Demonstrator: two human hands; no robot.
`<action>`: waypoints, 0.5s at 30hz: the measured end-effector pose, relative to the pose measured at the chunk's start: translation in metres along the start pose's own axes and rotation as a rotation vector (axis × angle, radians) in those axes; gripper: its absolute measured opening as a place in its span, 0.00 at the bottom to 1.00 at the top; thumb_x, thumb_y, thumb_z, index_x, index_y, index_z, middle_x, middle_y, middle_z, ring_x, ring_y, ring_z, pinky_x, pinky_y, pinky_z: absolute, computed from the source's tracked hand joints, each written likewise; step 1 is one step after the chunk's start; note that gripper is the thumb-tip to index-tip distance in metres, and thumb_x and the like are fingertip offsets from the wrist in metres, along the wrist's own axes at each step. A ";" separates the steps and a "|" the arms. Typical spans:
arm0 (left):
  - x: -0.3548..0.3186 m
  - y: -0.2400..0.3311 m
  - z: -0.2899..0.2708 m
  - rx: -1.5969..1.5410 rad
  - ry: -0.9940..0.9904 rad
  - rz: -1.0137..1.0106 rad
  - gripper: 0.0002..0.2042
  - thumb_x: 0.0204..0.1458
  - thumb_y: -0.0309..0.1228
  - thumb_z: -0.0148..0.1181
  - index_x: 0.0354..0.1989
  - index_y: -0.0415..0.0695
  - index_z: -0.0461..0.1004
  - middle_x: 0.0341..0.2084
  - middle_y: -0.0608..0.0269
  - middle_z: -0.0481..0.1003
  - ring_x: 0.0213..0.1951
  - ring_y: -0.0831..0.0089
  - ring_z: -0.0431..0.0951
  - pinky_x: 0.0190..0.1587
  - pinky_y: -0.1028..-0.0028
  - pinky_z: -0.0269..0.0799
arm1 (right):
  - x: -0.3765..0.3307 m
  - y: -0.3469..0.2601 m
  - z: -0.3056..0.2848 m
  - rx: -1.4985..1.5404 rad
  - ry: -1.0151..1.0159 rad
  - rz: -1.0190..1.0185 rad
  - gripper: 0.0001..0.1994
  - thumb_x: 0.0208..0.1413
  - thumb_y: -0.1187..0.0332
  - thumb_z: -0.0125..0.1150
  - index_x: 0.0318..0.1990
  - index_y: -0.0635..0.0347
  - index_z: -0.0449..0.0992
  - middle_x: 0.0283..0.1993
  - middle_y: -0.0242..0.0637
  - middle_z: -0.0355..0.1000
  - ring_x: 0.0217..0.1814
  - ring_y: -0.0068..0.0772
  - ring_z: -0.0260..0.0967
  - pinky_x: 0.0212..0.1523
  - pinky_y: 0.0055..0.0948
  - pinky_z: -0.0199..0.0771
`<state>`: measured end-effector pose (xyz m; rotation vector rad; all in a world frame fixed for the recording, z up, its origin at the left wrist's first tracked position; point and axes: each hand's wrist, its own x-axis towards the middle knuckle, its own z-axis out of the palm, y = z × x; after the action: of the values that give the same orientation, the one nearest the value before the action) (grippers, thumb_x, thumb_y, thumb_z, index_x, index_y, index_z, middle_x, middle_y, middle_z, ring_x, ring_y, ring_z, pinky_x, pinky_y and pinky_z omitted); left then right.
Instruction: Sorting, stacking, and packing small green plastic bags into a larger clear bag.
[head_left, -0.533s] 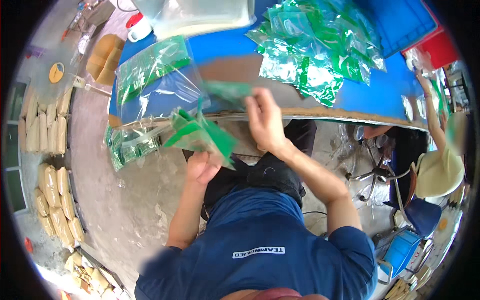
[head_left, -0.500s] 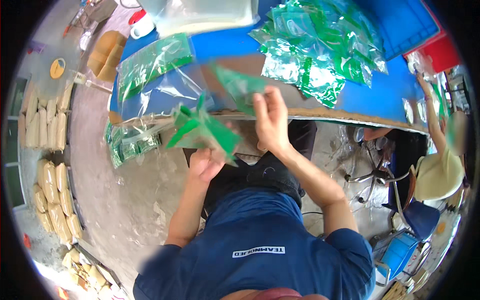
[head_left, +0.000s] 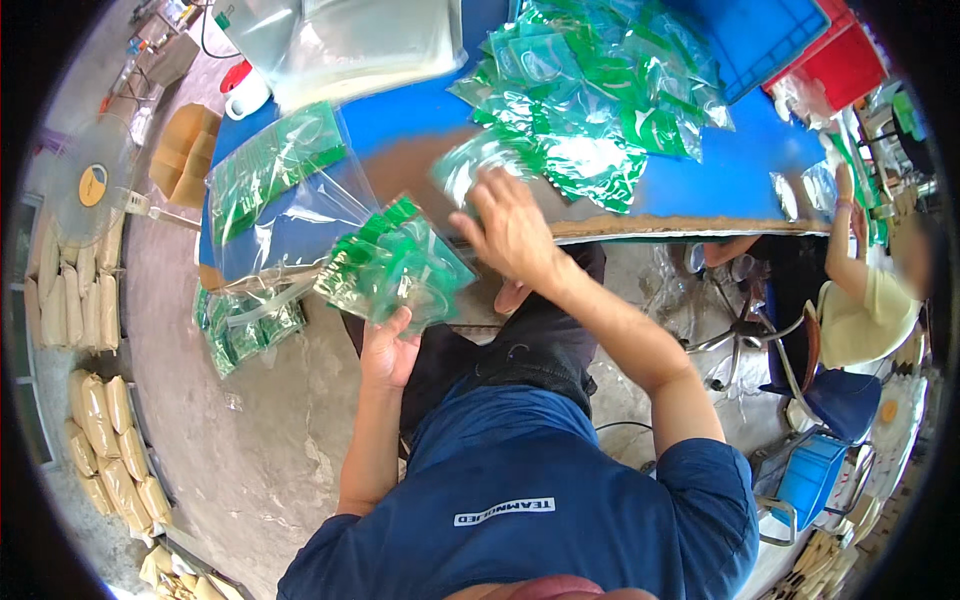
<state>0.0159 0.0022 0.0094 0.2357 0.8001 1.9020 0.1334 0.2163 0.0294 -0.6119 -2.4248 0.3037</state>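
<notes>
My left hand (head_left: 390, 350) is closed on the lower edge of a fanned stack of flat green-and-clear plastic packets (head_left: 395, 260), held in front of the table edge over my lap. My right hand (head_left: 512, 228) is over the table's front edge, thumb and fingers apart. Its fingertips touch or hover just over a shiny packet (head_left: 468, 165), smeared by motion; the exact contact is unclear. Behind it spreads a large loose pile of similar green packets (head_left: 600, 90). A big clear bag (head_left: 290, 165) with green packets in it lies at the left, overhanging the table edge.
On the blue-topped table (head_left: 690, 190) are clear plastic sheets (head_left: 370, 50), a red-and-white mug (head_left: 243, 90), and blue (head_left: 765, 40) and red (head_left: 845, 65) crates. More green packets (head_left: 250, 330) hang below the left edge. Another person (head_left: 865, 310) sits at the right.
The packet between my right fingers has left that grip, and the hand has moved left. In my left hand the blurred, loose packets now show as a fuller stack. The view has shifted slightly.
</notes>
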 end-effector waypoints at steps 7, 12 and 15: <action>0.011 -0.015 0.003 0.081 0.062 -0.163 0.24 0.57 0.25 0.60 0.62 0.41 0.64 0.56 0.58 0.72 0.56 0.65 0.74 0.58 0.61 0.72 | 0.026 0.043 -0.046 0.313 0.082 0.194 0.18 0.63 0.59 0.56 0.49 0.68 0.75 0.48 0.55 0.74 0.52 0.59 0.71 0.56 0.46 0.69; 0.009 -0.032 -0.028 -0.089 0.020 -0.294 0.25 0.54 0.21 0.60 0.62 0.40 0.64 0.57 0.60 0.71 0.58 0.64 0.73 0.62 0.60 0.68 | 0.034 0.141 -0.055 -0.397 -0.121 0.360 0.30 0.59 0.44 0.56 0.53 0.66 0.75 0.56 0.56 0.69 0.62 0.57 0.63 0.64 0.55 0.58; 0.006 -0.031 -0.017 -0.201 -0.003 -0.290 0.28 0.53 0.20 0.60 0.65 0.41 0.62 0.60 0.58 0.69 0.62 0.61 0.69 0.65 0.59 0.65 | 0.015 0.057 -0.063 -0.263 -0.254 0.052 0.29 0.59 0.44 0.56 0.51 0.64 0.74 0.59 0.55 0.67 0.65 0.59 0.59 0.66 0.60 0.54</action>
<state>0.0276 0.0086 -0.0240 -0.0030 0.5995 1.6916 0.1817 0.2775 0.0669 -0.7939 -2.7219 0.0868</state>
